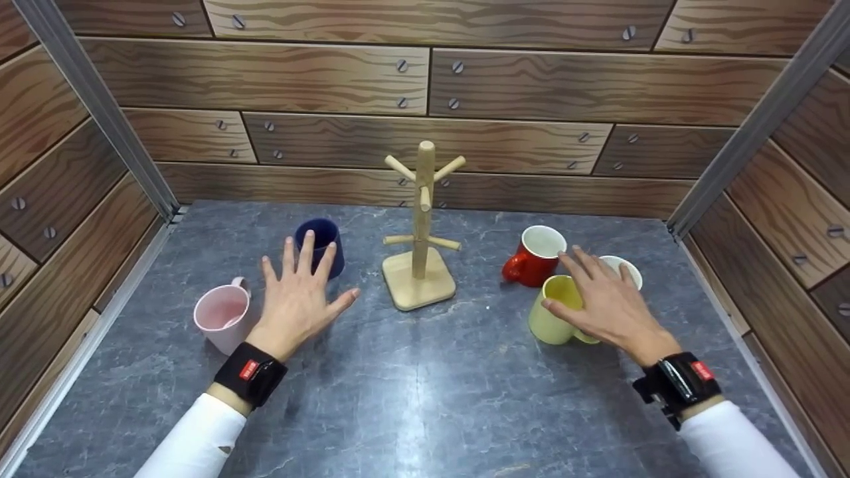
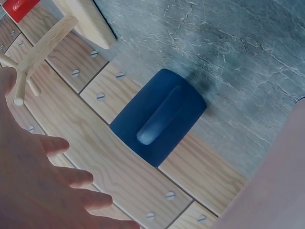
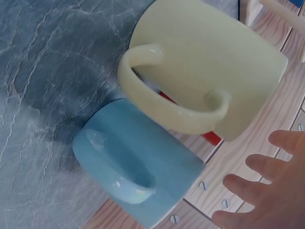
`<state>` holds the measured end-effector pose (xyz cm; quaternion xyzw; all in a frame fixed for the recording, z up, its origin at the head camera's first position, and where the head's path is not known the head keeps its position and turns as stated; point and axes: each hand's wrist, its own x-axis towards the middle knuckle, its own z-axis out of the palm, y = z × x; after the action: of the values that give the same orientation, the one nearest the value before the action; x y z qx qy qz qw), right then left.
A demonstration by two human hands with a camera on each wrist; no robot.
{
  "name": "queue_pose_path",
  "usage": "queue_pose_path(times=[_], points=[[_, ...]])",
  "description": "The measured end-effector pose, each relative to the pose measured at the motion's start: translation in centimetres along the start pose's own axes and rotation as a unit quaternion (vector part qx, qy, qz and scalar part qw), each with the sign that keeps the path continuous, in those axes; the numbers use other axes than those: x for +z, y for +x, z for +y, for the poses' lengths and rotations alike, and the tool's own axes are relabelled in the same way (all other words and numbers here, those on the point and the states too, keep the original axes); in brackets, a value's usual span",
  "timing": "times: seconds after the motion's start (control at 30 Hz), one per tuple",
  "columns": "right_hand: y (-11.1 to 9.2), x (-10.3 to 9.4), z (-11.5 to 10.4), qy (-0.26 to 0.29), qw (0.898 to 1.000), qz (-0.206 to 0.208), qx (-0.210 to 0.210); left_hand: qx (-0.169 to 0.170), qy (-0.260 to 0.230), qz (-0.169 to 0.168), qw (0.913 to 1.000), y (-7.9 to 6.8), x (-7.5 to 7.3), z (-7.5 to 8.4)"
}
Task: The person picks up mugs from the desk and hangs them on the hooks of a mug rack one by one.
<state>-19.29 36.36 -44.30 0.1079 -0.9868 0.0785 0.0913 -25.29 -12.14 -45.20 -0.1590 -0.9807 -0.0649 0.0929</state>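
My left hand (image 1: 295, 302) is held over the table with its fingers spread, between a pink mug (image 1: 222, 317) and a dark blue mug (image 1: 338, 255). It grips neither; its fingertips overlap the blue mug in the head view. The blue mug's handle shows in the left wrist view (image 2: 159, 117). Over on the right, my right hand (image 1: 607, 305) hovers with extended fingers by a pale yellow mug (image 1: 548, 322), hiding part of it. Behind that hand is a light blue mug (image 3: 143, 152), only its white inside showing in the head view. A red mug (image 1: 536, 259) stands beside them.
A wooden mug tree (image 1: 425, 212) with bare pegs stands on a square base (image 1: 398, 282) mid-table. The grey marbled table (image 1: 412, 398) is walled by wood-patterned panels (image 1: 345, 79) at the back and both sides, with metal posts (image 1: 737, 123) at the corners.
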Motion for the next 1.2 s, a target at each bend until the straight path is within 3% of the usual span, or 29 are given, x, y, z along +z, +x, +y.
queue_pose_path(times=[0.23, 0.8, 1.2], points=[[-0.1, 0.8, -0.1, -0.008, 0.999, -0.031, 0.001, 0.0, -0.004, -0.004, 1.0, -0.1, 0.2, 0.2], [0.3, 0.8, -0.2, -0.018, 0.999, -0.02, -0.032, 0.008, -0.004, 0.002, 1.0, -0.3, 0.7, 0.7], [0.2, 0.3, -1.7, 0.005, 0.999, -0.029, -0.037, 0.029, 0.006, 0.008, 0.9995, -0.7, 1.0, 2.3]])
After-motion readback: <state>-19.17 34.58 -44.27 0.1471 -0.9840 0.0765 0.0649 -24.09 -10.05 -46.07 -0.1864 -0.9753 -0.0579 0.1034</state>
